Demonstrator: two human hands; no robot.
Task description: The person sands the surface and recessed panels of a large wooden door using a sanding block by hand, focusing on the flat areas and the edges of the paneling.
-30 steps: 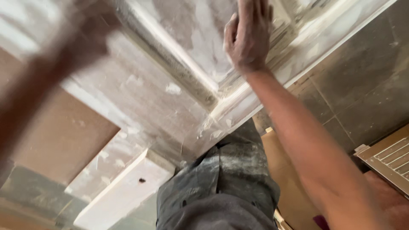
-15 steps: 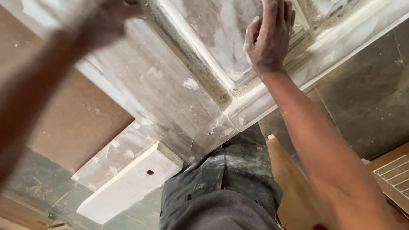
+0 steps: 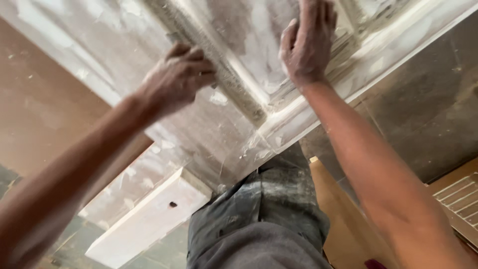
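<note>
White-dusted, the door panel (image 3: 234,129) filled the upper frame. Our left hand (image 3: 177,74) curled its fingers over the moulding (image 3: 219,74); our right hand (image 3: 307,42) lay flat, holding nothing. It looked stiff, heavy, chalk-slippery; edges seemed best for gripping.

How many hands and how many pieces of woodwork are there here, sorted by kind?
Hands: 2, the left hand and the right hand, both on the panelled door
White-smeared panelled door: 1
White board with a hole: 1
Bare brown boards: 2, one at the left, one by the leg
Total: 6
</note>
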